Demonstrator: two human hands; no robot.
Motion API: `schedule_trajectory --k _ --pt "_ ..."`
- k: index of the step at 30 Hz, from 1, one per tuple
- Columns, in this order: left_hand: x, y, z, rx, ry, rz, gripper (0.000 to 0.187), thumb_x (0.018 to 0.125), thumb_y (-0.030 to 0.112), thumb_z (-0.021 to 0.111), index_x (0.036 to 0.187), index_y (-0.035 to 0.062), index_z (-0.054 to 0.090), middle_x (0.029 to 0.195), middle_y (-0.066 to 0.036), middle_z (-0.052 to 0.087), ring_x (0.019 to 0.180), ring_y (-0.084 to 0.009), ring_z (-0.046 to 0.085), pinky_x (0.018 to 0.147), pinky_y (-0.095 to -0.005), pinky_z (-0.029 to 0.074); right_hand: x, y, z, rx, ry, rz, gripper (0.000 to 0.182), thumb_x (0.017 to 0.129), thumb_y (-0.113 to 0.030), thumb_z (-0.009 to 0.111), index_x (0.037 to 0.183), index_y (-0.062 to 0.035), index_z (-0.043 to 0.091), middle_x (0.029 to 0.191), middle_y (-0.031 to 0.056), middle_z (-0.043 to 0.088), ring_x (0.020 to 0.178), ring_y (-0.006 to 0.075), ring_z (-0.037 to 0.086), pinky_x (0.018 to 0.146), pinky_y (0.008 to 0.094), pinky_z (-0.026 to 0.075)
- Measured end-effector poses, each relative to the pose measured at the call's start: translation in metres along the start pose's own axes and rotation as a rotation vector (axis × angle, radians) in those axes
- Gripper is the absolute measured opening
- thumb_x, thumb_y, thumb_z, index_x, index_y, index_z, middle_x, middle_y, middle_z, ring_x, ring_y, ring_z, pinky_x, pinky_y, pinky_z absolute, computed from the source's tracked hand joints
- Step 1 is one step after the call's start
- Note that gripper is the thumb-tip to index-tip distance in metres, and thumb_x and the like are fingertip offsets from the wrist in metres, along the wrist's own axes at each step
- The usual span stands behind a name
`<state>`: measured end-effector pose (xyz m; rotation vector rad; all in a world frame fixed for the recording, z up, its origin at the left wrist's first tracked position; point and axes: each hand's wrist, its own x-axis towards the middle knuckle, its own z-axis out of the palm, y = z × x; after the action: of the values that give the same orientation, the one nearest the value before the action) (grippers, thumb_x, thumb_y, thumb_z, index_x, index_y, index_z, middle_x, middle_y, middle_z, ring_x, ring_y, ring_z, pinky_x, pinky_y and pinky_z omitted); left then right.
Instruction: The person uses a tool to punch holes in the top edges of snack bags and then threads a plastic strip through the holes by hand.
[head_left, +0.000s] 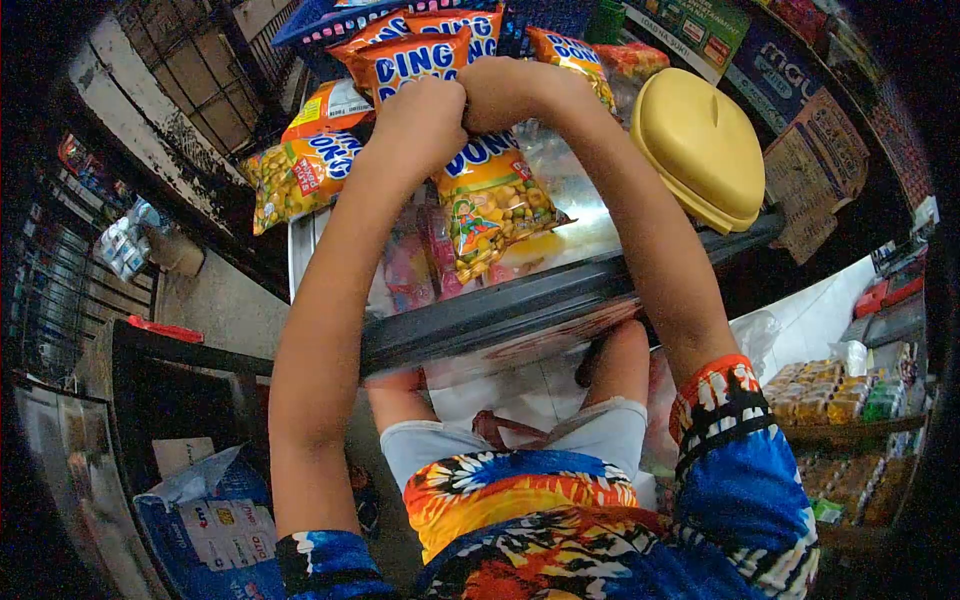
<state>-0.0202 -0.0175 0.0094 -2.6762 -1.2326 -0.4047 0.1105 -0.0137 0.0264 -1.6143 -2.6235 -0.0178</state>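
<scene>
My left hand and my right hand are closed side by side, knuckles up, at the top of an orange snack bag printed with "DONG". The fingertips and the bag's upper edge are hidden beneath the hands. This bag shows a picture of nuts and peas and lies on the glossy top of a counter or case. Just behind my hands, another Ding Dong bag stands upright, its lower part covered by my left hand. A further bag of the same kind lies to the left.
A yellow lidded container stands on the right of the counter. Behind the bags is a blue plastic basket. The counter's dark front edge runs above my knees. Shelves with packed goods are at right, and a blue bag lies lower left.
</scene>
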Motion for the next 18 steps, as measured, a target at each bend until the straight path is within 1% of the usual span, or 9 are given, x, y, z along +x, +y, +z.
schedule_trajectory --k 2,6,8,12,14,18 --pt "-0.0006 -0.0007 0.0015 -0.053 0.056 0.014 0.020 0.065 0.009 0.058 0.079 -0.0041 0.063 0.081 -0.025 0.060 0.079 -0.0384 0.059 0.075 -0.0441 0.047 0.0023 0.0009 0.0008 -0.027 -0.020 0.027 0.030 0.067 -0.028 0.060 0.081 -0.0022 0.066 0.080 0.0173 0.065 0.072 0.0277 0.065 0.066 0.0369 0.051" --pt "-0.0008 -0.0003 0.0006 -0.055 0.044 0.006 0.020 0.066 0.010 0.058 0.079 -0.0043 0.063 0.081 -0.025 0.060 0.079 -0.0381 0.059 0.075 -0.0444 0.047 0.0023 0.0009 0.0013 -0.023 -0.024 0.045 0.030 0.068 -0.028 0.059 0.081 -0.0018 0.066 0.079 0.0178 0.065 0.070 0.0277 0.065 0.065 0.0371 0.051" --pt "0.0008 -0.0014 0.0031 -0.059 0.055 0.003 0.020 0.066 0.010 0.057 0.079 -0.0045 0.063 0.082 -0.026 0.060 0.080 -0.0381 0.059 0.075 -0.0446 0.047 -0.0024 -0.0018 -0.0021 -0.024 0.002 0.016 0.031 0.068 -0.028 0.058 0.080 -0.0009 0.066 0.078 0.0185 0.064 0.069 0.0277 0.065 0.064 0.0370 0.051" --pt "-0.0014 -0.0007 0.0008 -0.063 0.054 0.015 0.020 0.067 0.009 0.057 0.080 -0.0047 0.063 0.082 -0.026 0.060 0.080 -0.0380 0.060 0.075 -0.0448 0.047 0.0024 0.0003 0.0004 -0.031 -0.016 0.005 0.031 0.069 -0.028 0.057 0.079 -0.0008 0.066 0.078 0.0187 0.064 0.068 0.0279 0.065 0.064 0.0369 0.051" --pt "-0.0026 0.0007 -0.0006 -0.048 0.065 0.010 0.020 0.067 0.009 0.057 0.080 -0.0046 0.063 0.082 -0.026 0.060 0.080 -0.0378 0.060 0.075 -0.0446 0.047 0.0010 -0.0031 -0.0012 -0.006 -0.048 0.087 0.026 0.065 -0.023 0.061 0.080 -0.0020 0.065 0.082 0.0210 0.062 0.080 0.0333 0.062 0.072 0.0398 0.049" --pt "-0.0023 0.0014 -0.0021 -0.038 0.043 0.002 0.020 0.067 0.009 0.056 0.080 -0.0046 0.063 0.082 -0.026 0.060 0.080 -0.0376 0.060 0.074 -0.0445 0.048 0.0012 0.0002 0.0008 0.018 -0.033 0.056 0.025 0.065 -0.022 0.061 0.080 -0.0020 0.066 0.081 0.0209 0.062 0.079 0.0331 0.062 0.071 0.0396 0.049"
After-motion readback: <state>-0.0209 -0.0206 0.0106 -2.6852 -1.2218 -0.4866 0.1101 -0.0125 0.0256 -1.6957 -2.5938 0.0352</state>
